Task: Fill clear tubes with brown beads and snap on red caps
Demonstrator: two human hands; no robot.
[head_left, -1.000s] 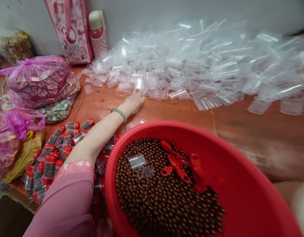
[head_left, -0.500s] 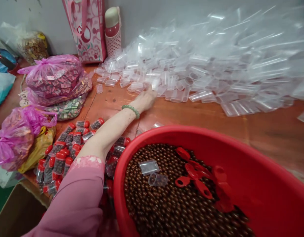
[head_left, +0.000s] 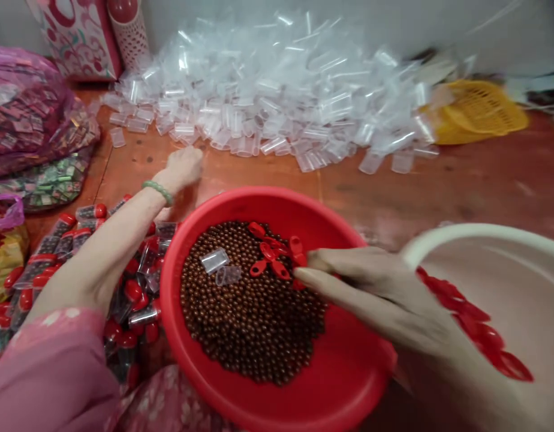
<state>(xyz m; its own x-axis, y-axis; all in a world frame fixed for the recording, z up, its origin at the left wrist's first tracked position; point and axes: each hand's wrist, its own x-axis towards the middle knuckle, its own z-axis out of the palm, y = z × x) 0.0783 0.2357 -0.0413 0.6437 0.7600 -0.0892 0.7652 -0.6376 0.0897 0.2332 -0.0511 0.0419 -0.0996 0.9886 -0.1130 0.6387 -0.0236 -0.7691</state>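
My left hand (head_left: 184,168), with a green bead bracelet on the wrist, is over the wooden table at the front of a heap of clear plastic tubes (head_left: 241,114). Its fingers are curled; whatever they may hold is hidden. My right hand (head_left: 385,294) reaches over the red tub (head_left: 268,195), blurred, thumb and forefinger stretched out and slightly apart. Their tips are beside red plastic caps (head_left: 270,251), and contact cannot be told. The caps lie on small brown balls (head_left: 241,318) in the tub, as do two clear tubes (head_left: 215,260).
Filled tubes with red caps (head_left: 47,258) pile up left of the tub. At right stands a white basin (head_left: 497,237) holding red caps (head_left: 479,324). A yellow basket (head_left: 488,111), pink bags of small packets (head_left: 25,114) and a patterned bag (head_left: 88,42) stand farther back.
The view has swung right, bringing the white basin and yellow basket into sight. My right hand has come in over the tub. My left hand has drawn slightly back from the tube heap.
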